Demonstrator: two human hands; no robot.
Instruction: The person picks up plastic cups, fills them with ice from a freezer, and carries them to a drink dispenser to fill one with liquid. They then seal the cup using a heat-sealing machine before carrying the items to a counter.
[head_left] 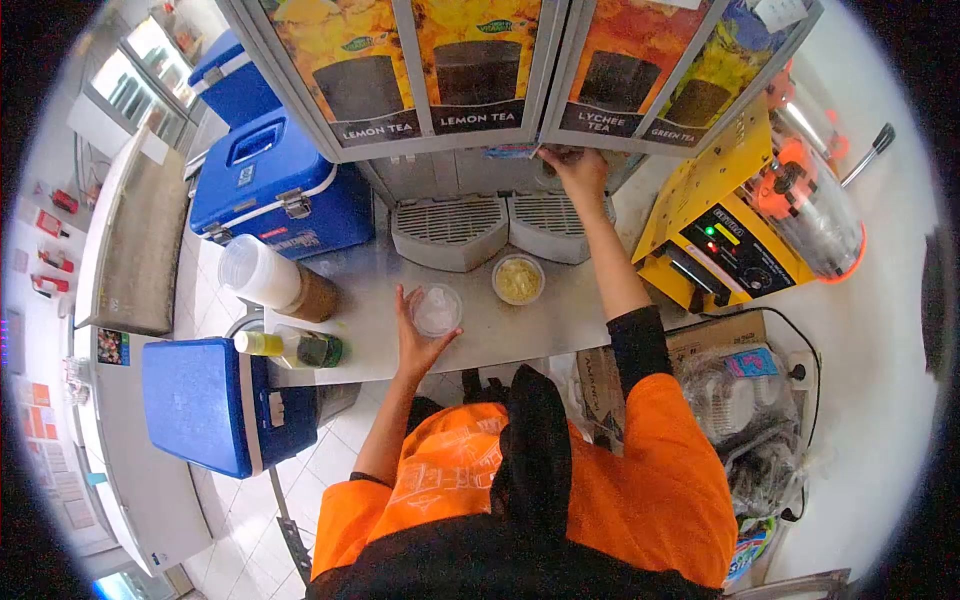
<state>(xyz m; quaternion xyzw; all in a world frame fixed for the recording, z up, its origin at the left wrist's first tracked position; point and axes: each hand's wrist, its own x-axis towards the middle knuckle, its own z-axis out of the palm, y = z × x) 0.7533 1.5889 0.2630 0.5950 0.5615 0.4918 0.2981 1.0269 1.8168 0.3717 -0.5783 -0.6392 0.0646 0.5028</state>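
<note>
My left hand [425,340] is wrapped round a clear plastic cup [437,309] with what looks like ice in it, over the steel counter [375,335]. To its right stands another cup [518,280] with pale yellow contents. My right hand [578,172] reaches up to the underside of the drink dispenser [540,148], below the lychee tea panel. Its fingers are bent round something dark that I cannot make out, partly hidden by the dispenser's edge. Grey drip trays [450,232] lie under the dispenser, left of my right forearm.
Blue coolers [265,190] stand at the left, one [195,405] lower down. Stacked cups [262,272] and a yellow-capped bottle [305,346] are on the counter's left. A yellow sealing machine [725,235] is at the right, above bagged lids [735,400] and cardboard.
</note>
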